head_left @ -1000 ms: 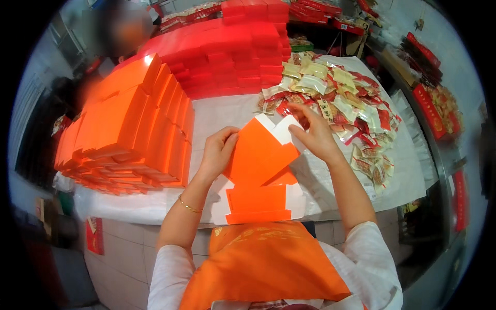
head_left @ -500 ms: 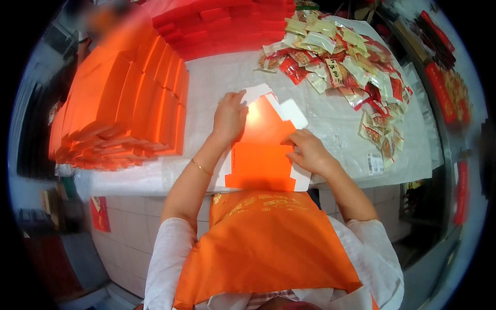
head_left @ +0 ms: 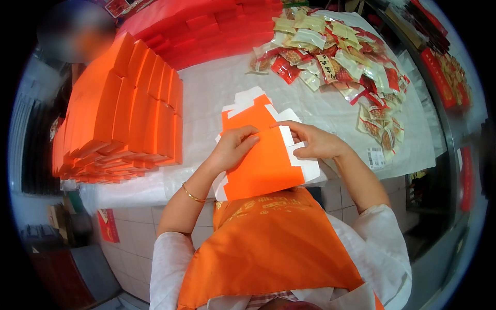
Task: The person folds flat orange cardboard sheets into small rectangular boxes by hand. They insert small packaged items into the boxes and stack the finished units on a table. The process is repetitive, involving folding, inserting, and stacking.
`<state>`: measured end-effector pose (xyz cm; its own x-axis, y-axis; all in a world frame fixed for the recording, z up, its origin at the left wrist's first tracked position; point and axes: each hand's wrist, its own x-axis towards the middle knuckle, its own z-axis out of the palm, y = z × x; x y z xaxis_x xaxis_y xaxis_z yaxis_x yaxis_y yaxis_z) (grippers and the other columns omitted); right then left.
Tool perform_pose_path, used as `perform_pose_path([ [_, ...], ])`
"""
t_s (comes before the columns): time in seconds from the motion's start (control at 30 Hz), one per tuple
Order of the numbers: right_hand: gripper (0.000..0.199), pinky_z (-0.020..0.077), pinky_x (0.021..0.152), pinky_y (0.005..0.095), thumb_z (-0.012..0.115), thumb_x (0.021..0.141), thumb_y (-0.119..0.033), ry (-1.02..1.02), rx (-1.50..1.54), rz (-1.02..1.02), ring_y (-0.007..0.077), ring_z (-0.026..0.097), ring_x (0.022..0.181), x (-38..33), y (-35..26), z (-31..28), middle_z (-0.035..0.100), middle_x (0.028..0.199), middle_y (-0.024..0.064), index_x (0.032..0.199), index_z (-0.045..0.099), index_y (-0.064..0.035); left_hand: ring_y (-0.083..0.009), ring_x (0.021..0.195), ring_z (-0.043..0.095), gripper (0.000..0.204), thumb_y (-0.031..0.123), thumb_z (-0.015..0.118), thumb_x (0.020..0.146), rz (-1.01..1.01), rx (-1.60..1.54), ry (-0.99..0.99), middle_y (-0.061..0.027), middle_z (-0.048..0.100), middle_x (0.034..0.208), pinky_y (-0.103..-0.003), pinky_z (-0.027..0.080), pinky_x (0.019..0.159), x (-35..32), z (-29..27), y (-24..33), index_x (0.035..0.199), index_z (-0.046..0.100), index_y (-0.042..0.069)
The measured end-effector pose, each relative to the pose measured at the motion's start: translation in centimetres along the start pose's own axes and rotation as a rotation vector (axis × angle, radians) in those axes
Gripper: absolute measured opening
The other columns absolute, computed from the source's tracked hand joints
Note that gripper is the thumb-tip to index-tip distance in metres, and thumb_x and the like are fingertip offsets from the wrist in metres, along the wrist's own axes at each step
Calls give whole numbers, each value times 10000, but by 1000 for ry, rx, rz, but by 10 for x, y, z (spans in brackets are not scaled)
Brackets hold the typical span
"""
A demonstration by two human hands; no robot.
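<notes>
Flat orange carton blank [head_left: 257, 155], white flaps showing at its edges, lying on the white-covered worktop [head_left: 206, 88] at the near edge, right in front of the orange apron [head_left: 268, 243]. Long axis running from near-right to far-left, tilted a little off straight ahead. Left hand [head_left: 233, 150] resting on the blank's left side, fingers [head_left: 247, 142] curled and pressing down on the orange face, not wrapped around anything. Right hand [head_left: 312, 142] at the blank's right edge, fingertips touching the white side flap [head_left: 294, 152], loosely bent; hard to tell whether pinching the flap or merely pushing it. Both hands about equally close, one on each long side, blank lying between and under the fingers. Far end of the blank well beyond both hands, pointing toward the far left.

Elsewhere: a leaning row of folded orange cartons [head_left: 124, 113] at left, well apart from the hands. Stack of red cartons [head_left: 206, 26] along the far edge. Heap of small wrapped snack packets [head_left: 336, 57] at far right, near but not touching the blank.
</notes>
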<state>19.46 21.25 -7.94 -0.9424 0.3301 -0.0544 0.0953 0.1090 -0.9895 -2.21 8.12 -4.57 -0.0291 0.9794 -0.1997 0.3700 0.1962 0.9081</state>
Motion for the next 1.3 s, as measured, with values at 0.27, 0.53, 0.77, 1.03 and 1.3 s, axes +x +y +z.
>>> perform_pose_path([
  [0.27,717,414,595,244,617,711,-44,-144,-312,232,117,457,660,3,-52,10,482,751,7,1399,456,-163,-46,752,523,220,201,522,966,-72,-221,-45,13,595,852,-215,445,654,-22,9,-13,1043,611,15],
  [0.53,465,472,786,389,707,728,-147,45,-1146,-641,273,589,952,-7,-24,20,610,1056,96,1182,614,-112,-362,1063,587,302,205,525,940,272,298,115,-218,618,1116,-429,467,895,-23,37,-39,1162,588,10],
  [0.77,309,472,704,331,675,693,-133,-260,-1154,-817,209,619,848,20,-62,22,623,920,45,992,642,-62,-388,1119,534,649,365,680,823,312,410,50,-241,551,1209,-413,446,928,-54,29,-13,1273,462,-49],
  [1.03,190,490,699,354,625,739,-110,-384,-909,-408,280,617,768,37,-66,46,637,803,89,917,678,-72,-329,1166,535,746,344,759,735,212,35,-208,-199,549,1255,-382,432,974,-68,28,-41,1312,441,-5],
  [1.3,201,504,708,301,552,896,-166,-181,-237,-33,171,622,751,48,-35,15,669,838,83,1001,655,-29,-311,1133,561,784,373,775,724,-2,106,-33,-193,580,1231,-387,445,952,-77,24,-38,1350,444,36],
])
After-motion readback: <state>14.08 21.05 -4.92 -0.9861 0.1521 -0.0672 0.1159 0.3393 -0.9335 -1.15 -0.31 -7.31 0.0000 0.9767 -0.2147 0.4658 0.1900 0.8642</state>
